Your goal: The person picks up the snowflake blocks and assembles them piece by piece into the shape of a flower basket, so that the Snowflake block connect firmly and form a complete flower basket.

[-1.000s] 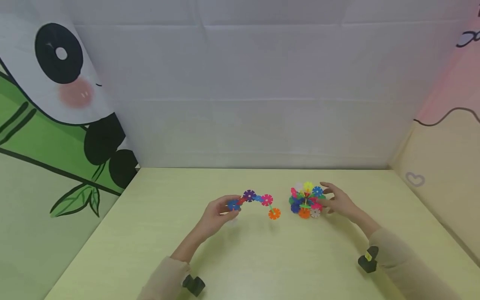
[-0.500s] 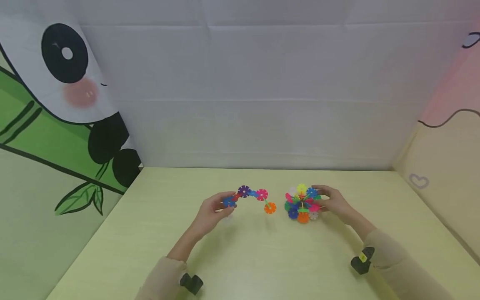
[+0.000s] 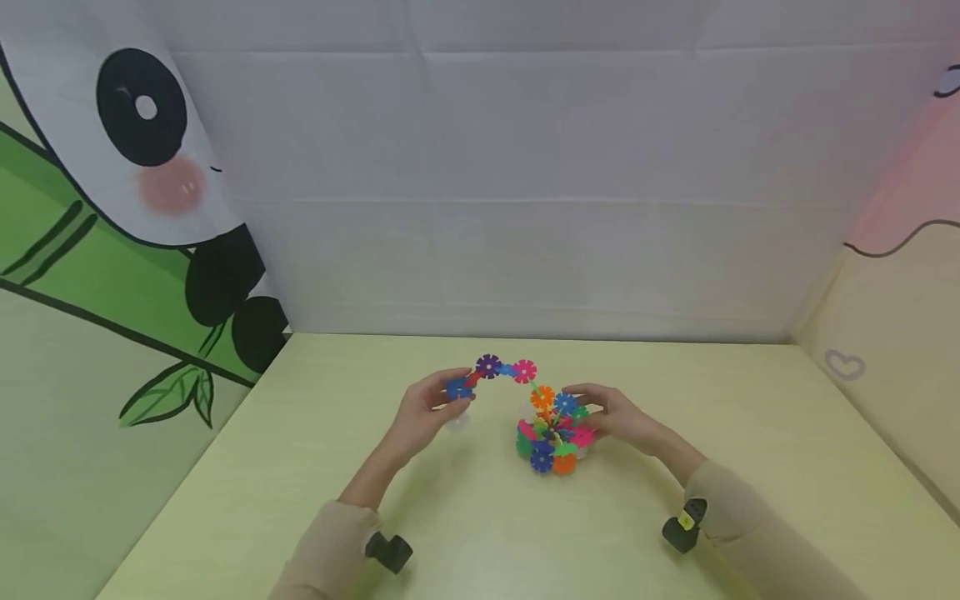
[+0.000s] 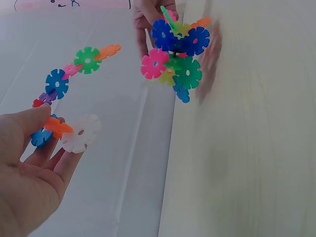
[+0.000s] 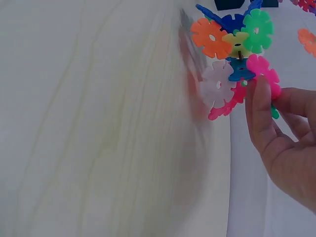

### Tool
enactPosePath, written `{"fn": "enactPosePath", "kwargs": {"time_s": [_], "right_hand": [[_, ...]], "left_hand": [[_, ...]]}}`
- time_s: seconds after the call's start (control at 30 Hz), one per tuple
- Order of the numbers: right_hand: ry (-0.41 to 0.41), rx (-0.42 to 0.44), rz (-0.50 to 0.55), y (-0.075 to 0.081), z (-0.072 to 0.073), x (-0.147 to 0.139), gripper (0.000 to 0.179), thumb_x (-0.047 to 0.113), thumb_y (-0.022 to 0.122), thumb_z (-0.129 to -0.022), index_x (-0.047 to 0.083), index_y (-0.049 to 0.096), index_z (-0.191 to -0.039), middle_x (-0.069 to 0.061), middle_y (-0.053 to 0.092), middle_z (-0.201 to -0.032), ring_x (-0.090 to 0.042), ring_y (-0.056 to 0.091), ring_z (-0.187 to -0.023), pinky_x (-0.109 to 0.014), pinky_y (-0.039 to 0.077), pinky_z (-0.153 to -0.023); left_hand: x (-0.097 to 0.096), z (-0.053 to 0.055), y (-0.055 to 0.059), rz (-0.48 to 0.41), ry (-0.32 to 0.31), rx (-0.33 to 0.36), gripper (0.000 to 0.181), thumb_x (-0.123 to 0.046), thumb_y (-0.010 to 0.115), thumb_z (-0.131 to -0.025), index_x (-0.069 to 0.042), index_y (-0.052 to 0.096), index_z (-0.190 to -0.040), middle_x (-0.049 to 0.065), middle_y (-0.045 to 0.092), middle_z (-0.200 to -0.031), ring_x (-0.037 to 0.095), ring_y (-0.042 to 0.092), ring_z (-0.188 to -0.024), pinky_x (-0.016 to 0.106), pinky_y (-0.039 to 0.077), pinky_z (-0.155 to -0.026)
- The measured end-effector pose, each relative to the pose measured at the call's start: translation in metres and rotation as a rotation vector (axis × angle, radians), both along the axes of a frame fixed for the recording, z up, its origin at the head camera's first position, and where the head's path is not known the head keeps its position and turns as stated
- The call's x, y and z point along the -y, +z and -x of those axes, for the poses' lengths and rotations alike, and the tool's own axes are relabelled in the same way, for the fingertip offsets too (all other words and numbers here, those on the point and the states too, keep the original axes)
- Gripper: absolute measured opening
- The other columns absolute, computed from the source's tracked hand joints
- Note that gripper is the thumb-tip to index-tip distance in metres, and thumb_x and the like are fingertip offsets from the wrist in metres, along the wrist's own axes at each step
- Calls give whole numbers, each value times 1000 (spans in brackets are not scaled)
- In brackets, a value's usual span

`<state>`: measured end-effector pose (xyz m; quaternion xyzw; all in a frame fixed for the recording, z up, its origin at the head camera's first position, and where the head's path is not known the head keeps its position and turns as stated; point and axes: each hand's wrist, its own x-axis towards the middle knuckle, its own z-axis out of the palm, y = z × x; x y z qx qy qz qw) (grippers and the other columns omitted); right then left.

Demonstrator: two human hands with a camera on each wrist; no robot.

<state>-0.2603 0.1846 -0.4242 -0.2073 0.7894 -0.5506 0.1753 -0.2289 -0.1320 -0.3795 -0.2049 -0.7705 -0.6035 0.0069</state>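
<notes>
My left hand (image 3: 420, 417) pinches one end of an arched chain of plastic snowflake discs (image 3: 489, 366), at a blue disc. In the left wrist view, an orange disc (image 4: 58, 127) and a whitish disc (image 4: 84, 134) also hang by its fingers. Purple, blue, pink and green discs follow along the chain to an orange one (image 3: 542, 397) at the far end. My right hand (image 3: 633, 425) grips a round cluster of snowflake discs (image 3: 542, 458) by its right side, fingertips on a pink disc (image 5: 261, 66). The chain's orange end overlaps the cluster's top in the head view.
A pale wooden table (image 3: 247, 500) lies below both hands. White cloth (image 3: 525, 183) stands along its back, with printed panels at left (image 3: 60, 225) and right (image 3: 900, 325). Each sleeve carries a dark wrist camera, left (image 3: 388, 552) and right (image 3: 684, 527).
My right hand has moved left with the disc cluster, from apart to right by the chain's orange end. The left hand, still pinching the chain, has risen slightly.
</notes>
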Motion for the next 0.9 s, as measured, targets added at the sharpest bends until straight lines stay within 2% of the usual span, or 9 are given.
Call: {"fn": "enactPosePath", "kwargs": {"time_s": [0.2,0.27,0.43,0.5,0.57,0.67,0.73,0.8,0.9], "right_hand": [[61,28,-22,2,1,8,49,-1,51,-86,-1,38,-134,-27,39,-130,-21,57,-92,-35,54,-70],[76,47,-38,3,2,8,49,-1,51,-86,-2,37,-133,-28,39,-129,-21,57,-91,-35,54,-70],[90,89,-82,4,3,8,52,2,52,-87,-2,34,-135,-28,39,-130,-23,57,-94,-36,53,-71],[91,78,-108,7,2,7,54,6,54,-88,-1,32,-136,-27,40,-129,-25,57,-96,-38,53,-72],[85,34,-139,13,-1,5,56,12,57,-88,1,31,-137,-25,42,-127,-27,55,-101,-38,53,-75],[55,-107,-169,25,-6,2,55,17,59,-88,3,36,-136,-20,49,-120,-30,54,-102,-35,51,-78],[35,-183,-157,33,-12,2,48,18,59,-89,3,43,-131,-17,55,-113,-31,54,-100,-32,51,-78],[34,-223,-132,40,-18,4,37,17,58,-89,1,52,-122,-14,60,-105,-31,57,-95,-29,52,-75],[35,-239,-104,47,-27,9,23,14,57,-89,-1,60,-107,-12,65,-94,-30,62,-87,-26,53,-70]], "left_hand": [[-8,-10,15,3,-2,-3,39,6,57,-85,5,49,-123,25,58,-111,36,60,-96,28,52,-78],[-9,-12,16,6,0,-7,39,6,57,-85,5,49,-123,25,58,-111,36,61,-96,28,52,-78],[-11,-3,4,-6,8,17,39,0,59,-85,-1,52,-123,20,59,-113,30,62,-95,26,52,-78],[-12,0,-1,-8,0,13,40,-2,60,-85,-2,52,-124,20,59,-113,29,62,-94,26,52,-78],[-13,1,-3,-11,-16,-1,40,-3,60,-85,-2,52,-124,21,59,-113,29,62,-94,27,52,-78],[-15,-1,-3,-6,-37,-16,40,-2,60,-85,-3,52,-124,21,60,-110,29,63,-93,28,52,-77],[-17,-2,-2,-6,-56,-21,39,-2,60,-85,-2,52,-124,20,61,-109,29,63,-92,28,53,-76],[-20,-4,-1,-11,-87,-26,39,-1,59,-86,0,51,-124,20,60,-109,31,62,-93,28,53,-76],[-26,-5,-1,-25,-120,-17,45,-1,57,-87,-1,45,-130,23,57,-114,35,60,-99,30,52,-78]]}}
